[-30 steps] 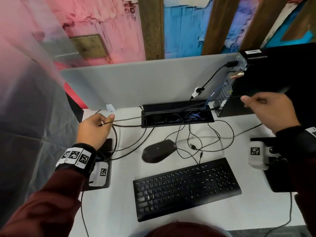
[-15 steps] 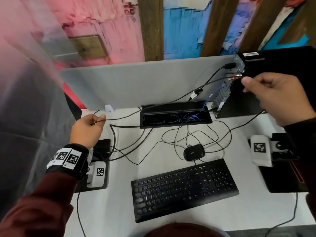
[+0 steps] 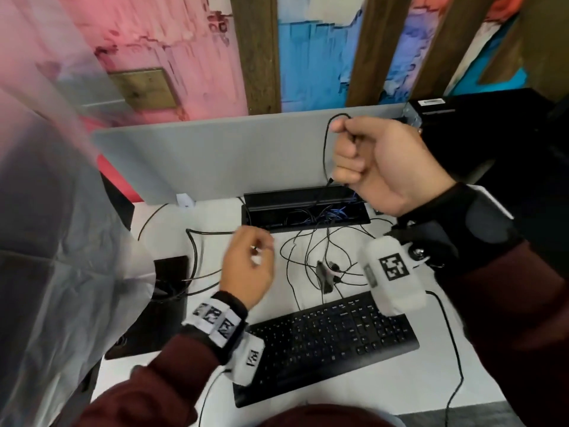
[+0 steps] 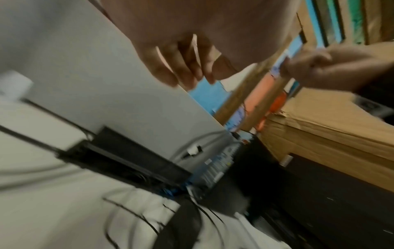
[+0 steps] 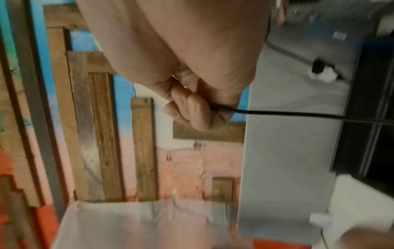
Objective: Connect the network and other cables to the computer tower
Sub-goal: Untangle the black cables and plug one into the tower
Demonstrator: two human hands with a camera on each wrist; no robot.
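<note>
White desk: right hand grips black cable, left hand loose

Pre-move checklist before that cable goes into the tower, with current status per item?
1. Cable gripped: ok. The right hand is fisted round the thin black cable.
2. Plug end located: cannot tell. No connector shows at the fist in the head or right wrist view.
3. Left hand free to help: cannot tell. It hovers over the desk with fingers curled; too blurred to see if it holds anything.
4. Rear ports in sight: not ok in the head view, where the right hand covers the back of the computer tower; the left wrist view shows them only blurred.
5. Slack untangled: not ok. Loose cables cross in loops behind the keyboard.
</note>
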